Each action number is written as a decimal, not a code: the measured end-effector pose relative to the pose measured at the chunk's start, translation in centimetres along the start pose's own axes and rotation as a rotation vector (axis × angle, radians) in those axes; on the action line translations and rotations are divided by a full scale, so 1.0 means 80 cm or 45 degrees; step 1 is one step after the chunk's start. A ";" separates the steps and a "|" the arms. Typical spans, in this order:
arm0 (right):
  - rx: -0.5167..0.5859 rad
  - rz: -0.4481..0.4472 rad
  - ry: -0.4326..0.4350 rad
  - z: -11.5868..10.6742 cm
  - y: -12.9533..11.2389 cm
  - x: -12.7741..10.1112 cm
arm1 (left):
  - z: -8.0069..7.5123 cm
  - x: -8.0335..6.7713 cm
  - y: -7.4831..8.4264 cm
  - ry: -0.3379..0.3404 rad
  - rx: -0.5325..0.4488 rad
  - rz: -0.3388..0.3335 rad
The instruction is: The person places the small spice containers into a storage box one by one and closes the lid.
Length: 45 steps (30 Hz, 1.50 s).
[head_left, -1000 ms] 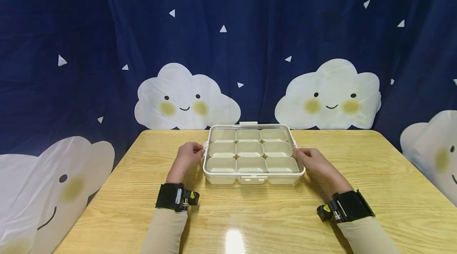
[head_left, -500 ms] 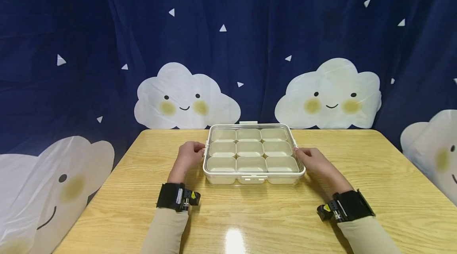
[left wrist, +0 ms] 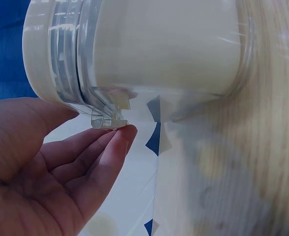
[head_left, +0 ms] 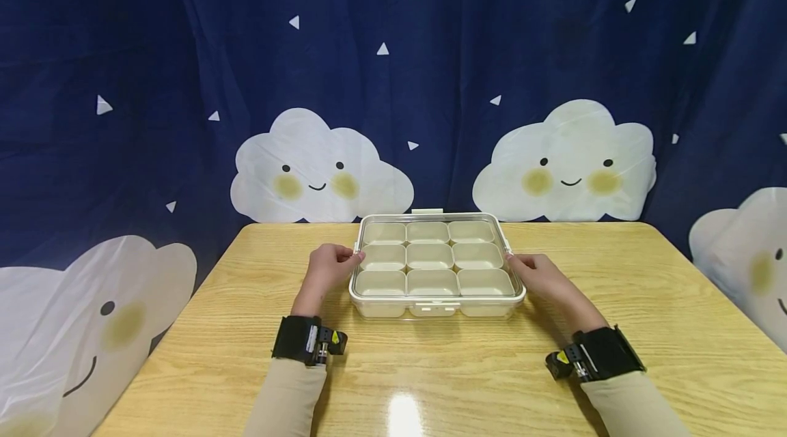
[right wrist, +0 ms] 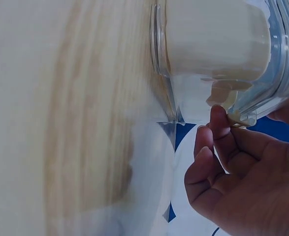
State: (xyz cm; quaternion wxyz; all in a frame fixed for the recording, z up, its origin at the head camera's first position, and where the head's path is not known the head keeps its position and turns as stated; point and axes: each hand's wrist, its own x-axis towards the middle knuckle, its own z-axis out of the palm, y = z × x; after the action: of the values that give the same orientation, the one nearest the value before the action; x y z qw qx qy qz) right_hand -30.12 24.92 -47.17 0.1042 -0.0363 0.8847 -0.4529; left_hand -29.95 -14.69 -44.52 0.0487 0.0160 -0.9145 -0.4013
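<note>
Container, clear-lidded, nine cream compartments in a three-by-three grid, sits mid-table toward the far edge of the wooden table. Left hand at its left side, fingers loosely extended, a fingertip touching the side latch, thumb on the lid rim. Right hand at the right side, fingers curled under the right latch, thumb above. Both forearms stretch forward, wrists low near the tabletop. Cloud-print curtain behind.
</note>
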 end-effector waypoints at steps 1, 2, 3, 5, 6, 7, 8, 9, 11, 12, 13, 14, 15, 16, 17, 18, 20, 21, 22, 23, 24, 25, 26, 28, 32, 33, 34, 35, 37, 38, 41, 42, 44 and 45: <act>0.002 -0.002 0.003 0.000 0.000 0.000 | 0.001 0.001 0.000 0.000 0.000 -0.001; 0.006 -0.002 0.005 0.000 0.000 -0.001 | 0.001 0.001 -0.001 0.001 -0.001 -0.003; 0.007 -0.005 0.007 0.000 0.001 -0.001 | 0.001 0.001 -0.001 0.002 -0.002 -0.003; 0.005 -0.015 0.008 0.000 0.001 -0.001 | 0.002 0.002 -0.002 0.005 0.000 0.000; 0.002 -0.017 0.010 0.000 0.002 -0.001 | 0.002 0.003 -0.002 0.007 0.001 0.004; 0.003 -0.015 0.011 0.000 0.002 -0.002 | 0.003 0.003 -0.003 0.009 0.001 0.005; 0.005 -0.012 0.010 0.000 0.001 -0.002 | 0.003 0.004 -0.003 0.009 -0.001 0.007; 0.001 -0.011 0.009 0.000 0.002 -0.002 | 0.003 0.004 -0.004 0.008 -0.003 0.009; -0.005 -0.004 0.010 0.000 0.001 -0.002 | 0.004 0.004 -0.005 0.001 -0.019 0.005; -0.010 -0.001 0.014 0.000 0.001 -0.002 | 0.004 0.004 -0.006 -0.004 -0.030 0.000; -0.015 -0.003 0.017 0.000 0.001 -0.003 | 0.003 0.004 -0.006 -0.008 -0.044 -0.005; -0.018 -0.004 0.021 0.000 0.001 -0.003 | 0.003 0.004 -0.007 -0.014 -0.058 -0.012; -0.026 -0.010 0.025 0.000 0.001 -0.003 | 0.003 0.004 -0.007 -0.019 -0.071 -0.018; -0.027 -0.011 0.027 0.000 0.001 -0.003 | 0.003 0.004 -0.007 -0.023 -0.083 -0.026; -0.027 -0.013 0.026 0.000 0.001 -0.003 | 0.003 0.004 -0.007 -0.026 -0.090 -0.034; -0.028 -0.012 0.026 0.000 0.001 -0.003 | 0.004 0.004 -0.008 -0.028 -0.095 -0.041; -0.018 -0.003 0.019 0.000 0.001 -0.003 | 0.003 0.004 -0.008 -0.039 -0.107 -0.055; -0.017 0.000 0.017 0.000 0.000 -0.004 | 0.003 0.004 -0.009 -0.044 -0.115 -0.059; -0.016 0.004 0.017 0.000 0.000 -0.004 | 0.003 0.004 -0.009 -0.049 -0.123 -0.065; -0.006 0.012 0.014 0.000 -0.001 -0.004 | 0.002 0.004 -0.010 -0.058 -0.135 -0.071; 0.002 0.016 0.012 0.000 -0.002 -0.004 | 0.002 0.004 -0.011 -0.065 -0.151 -0.083; 0.016 0.018 0.010 0.001 -0.003 -0.004 | 0.001 0.004 -0.011 -0.076 -0.164 -0.090; 0.028 0.016 0.007 0.001 -0.004 -0.004 | 0.001 0.004 -0.012 -0.083 -0.175 -0.098; 0.042 0.008 0.009 0.001 -0.005 -0.004 | 0.001 0.005 -0.013 -0.097 -0.189 -0.118; 0.027 -0.022 0.017 0.000 -0.005 -0.004 | 0.001 0.006 -0.015 -0.112 -0.202 -0.138; 0.022 -0.026 0.018 0.000 -0.004 -0.004 | 0.002 0.007 -0.015 -0.116 -0.205 -0.140; 0.021 -0.028 0.018 0.000 -0.004 -0.004 | 0.002 0.007 -0.016 -0.119 -0.210 -0.144; 0.015 -0.027 0.020 0.000 -0.004 -0.004 | 0.001 0.007 -0.016 -0.124 -0.216 -0.143; 0.000 -0.024 0.024 0.000 -0.004 -0.003 | 0.001 0.008 -0.017 -0.140 -0.237 -0.147; -0.005 -0.019 0.023 0.000 -0.004 -0.003 | 0.000 0.008 -0.017 -0.154 -0.252 -0.146; -0.033 -0.012 0.025 0.000 -0.003 -0.002 | -0.002 0.008 -0.019 -0.200 -0.296 -0.145; -0.033 -0.007 0.021 -0.001 -0.003 -0.002 | -0.002 0.008 -0.020 -0.211 -0.313 -0.150; -0.031 -0.004 0.016 -0.001 -0.003 -0.001 | -0.002 0.009 -0.021 -0.227 -0.337 -0.166; -0.028 -0.005 0.016 -0.001 -0.002 -0.001 | -0.002 0.010 -0.022 -0.226 -0.344 -0.166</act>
State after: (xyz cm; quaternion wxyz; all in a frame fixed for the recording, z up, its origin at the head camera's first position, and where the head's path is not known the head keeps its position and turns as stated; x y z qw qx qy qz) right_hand -30.07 24.90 -46.95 0.0971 -0.0364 0.8902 -0.4436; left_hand -30.74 -16.05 -45.64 -0.0566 0.0332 -0.8500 -0.5227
